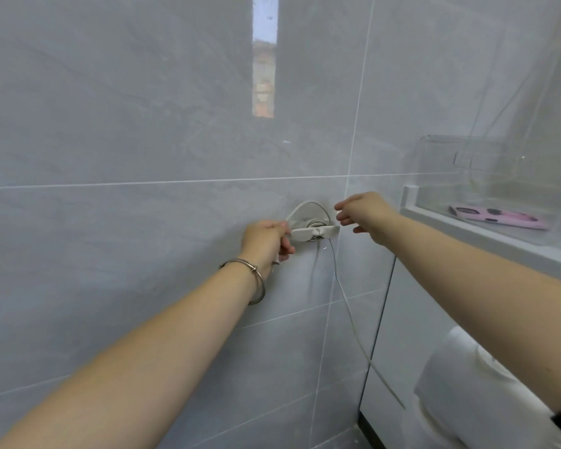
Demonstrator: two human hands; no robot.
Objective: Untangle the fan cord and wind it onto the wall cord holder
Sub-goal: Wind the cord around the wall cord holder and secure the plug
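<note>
A white cord holder (314, 233) is fixed to the grey tiled wall, with turns of thin white fan cord wound behind its front bar. One loop arcs above the holder, and the loose cord (347, 306) hangs down to the lower right. My left hand (268, 241), a metal bangle on its wrist, grips the holder's left end with curled fingers, and a bit of cord shows under its palm. My right hand (363, 213) hovers at the holder's right end, fingers loosely spread, holding nothing that I can see.
A white ledge (486, 234) runs along the right, carrying a clear plastic box (486, 176) and a pink spotted phone case (499, 217). Below it stand a white cabinet and a white fan (467, 377), partly hidden by my right arm.
</note>
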